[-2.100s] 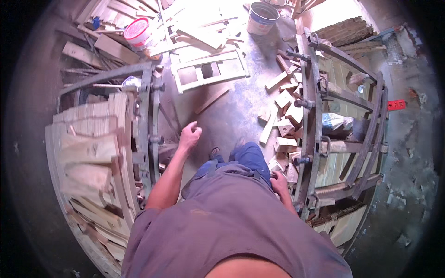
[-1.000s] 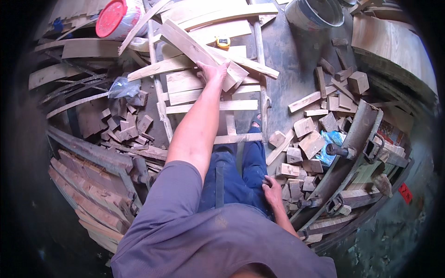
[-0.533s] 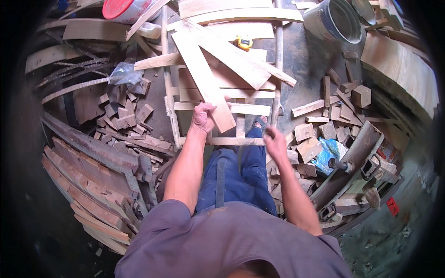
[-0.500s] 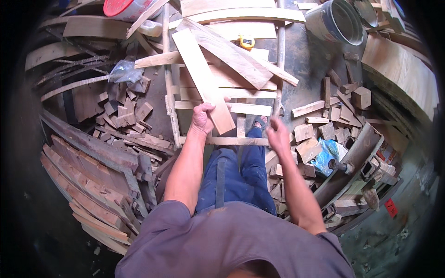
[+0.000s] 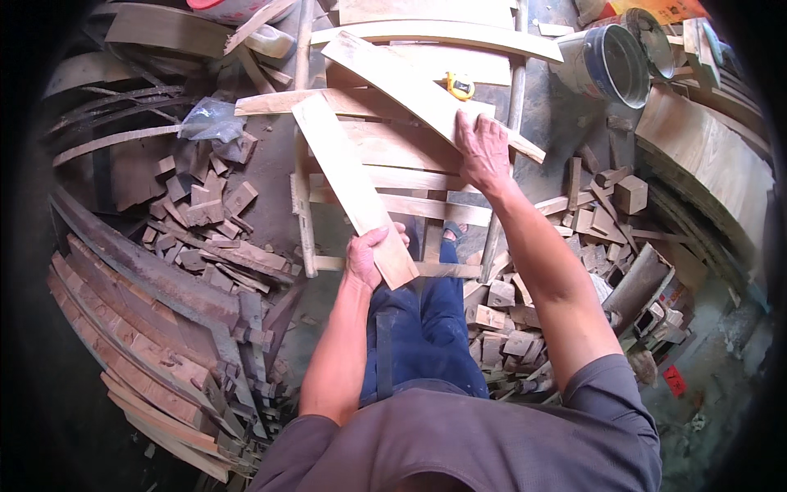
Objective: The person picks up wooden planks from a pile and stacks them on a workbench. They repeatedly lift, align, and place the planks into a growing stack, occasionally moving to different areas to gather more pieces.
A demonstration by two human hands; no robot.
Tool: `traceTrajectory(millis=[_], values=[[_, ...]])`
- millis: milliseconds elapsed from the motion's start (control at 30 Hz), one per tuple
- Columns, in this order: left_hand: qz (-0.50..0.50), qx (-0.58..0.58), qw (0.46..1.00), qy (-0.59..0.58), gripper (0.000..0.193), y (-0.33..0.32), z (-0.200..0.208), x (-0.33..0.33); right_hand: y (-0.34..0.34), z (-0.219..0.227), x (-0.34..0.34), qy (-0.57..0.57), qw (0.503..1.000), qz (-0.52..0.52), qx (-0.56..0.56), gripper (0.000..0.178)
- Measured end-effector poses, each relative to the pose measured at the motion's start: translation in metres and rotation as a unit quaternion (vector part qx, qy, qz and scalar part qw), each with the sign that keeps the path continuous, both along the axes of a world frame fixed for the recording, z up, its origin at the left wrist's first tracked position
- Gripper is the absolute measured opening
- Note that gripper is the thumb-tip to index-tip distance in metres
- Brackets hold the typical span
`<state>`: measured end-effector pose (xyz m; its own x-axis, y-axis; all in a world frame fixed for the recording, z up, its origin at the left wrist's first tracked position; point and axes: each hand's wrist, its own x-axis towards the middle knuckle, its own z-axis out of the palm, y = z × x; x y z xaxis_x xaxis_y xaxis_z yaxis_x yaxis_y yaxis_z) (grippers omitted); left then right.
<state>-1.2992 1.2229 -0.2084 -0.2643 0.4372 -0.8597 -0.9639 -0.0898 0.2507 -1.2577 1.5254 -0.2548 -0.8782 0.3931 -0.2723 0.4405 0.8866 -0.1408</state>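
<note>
My left hand (image 5: 375,256) grips the near end of a pale, flat wooden board (image 5: 344,176), its thumb on top and fingers around the right edge. This board slants away to the far left, over the wooden rack. My right hand (image 5: 484,152) has hold of the near right end of a second wooden board (image 5: 393,82), fingers laid over its end; where the thumb sits is hidden. That board slants up to the far left, above other planks. Just beyond my right hand lies a yellow tape measure (image 5: 460,86).
The slatted rack (image 5: 302,205) carries several planks, one a long curved piece (image 5: 434,31). Offcut heaps lie left (image 5: 205,209) and right (image 5: 602,221). A grey bucket (image 5: 607,66) stands far right. Curved boards (image 5: 139,328) are stacked left, beside a metal beam (image 5: 147,258). A plastic bag (image 5: 213,121) lies left.
My right hand has moved forward and left from beside the rack onto the second board, whose face now looks paler. My left hand and its board appear lower in the view, which has shifted.
</note>
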Motion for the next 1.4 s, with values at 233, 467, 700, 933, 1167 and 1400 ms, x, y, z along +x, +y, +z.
traceTrajectory(millis=[233,467,700,933,1167,1400], values=[[0.026,0.043,0.997,-0.050,0.061,-0.028,-0.002,0.011,0.000,0.069,0.019,0.017,0.589,-0.355,-0.726,0.071],[0.057,0.092,0.993,-0.056,0.084,-0.036,0.009,0.009,-0.086,0.072,0.087,-0.010,0.325,-0.434,-0.840,0.054],[0.082,0.096,0.992,0.004,0.088,-0.023,0.017,0.005,-0.135,0.087,0.060,0.079,0.446,-0.426,-0.783,0.085],[0.120,0.135,0.981,-0.075,0.096,-0.038,0.002,0.009,-0.131,0.092,0.098,0.075,0.426,-0.446,-0.783,0.085],[0.097,0.130,0.985,-0.055,0.100,-0.052,0.001,0.006,-0.124,0.107,0.109,0.041,0.503,-0.432,-0.747,0.088],[-0.043,0.039,0.997,0.060,0.063,-0.051,0.001,0.011,-0.151,0.106,0.065,-0.215,0.829,-0.054,-0.513,0.081]])
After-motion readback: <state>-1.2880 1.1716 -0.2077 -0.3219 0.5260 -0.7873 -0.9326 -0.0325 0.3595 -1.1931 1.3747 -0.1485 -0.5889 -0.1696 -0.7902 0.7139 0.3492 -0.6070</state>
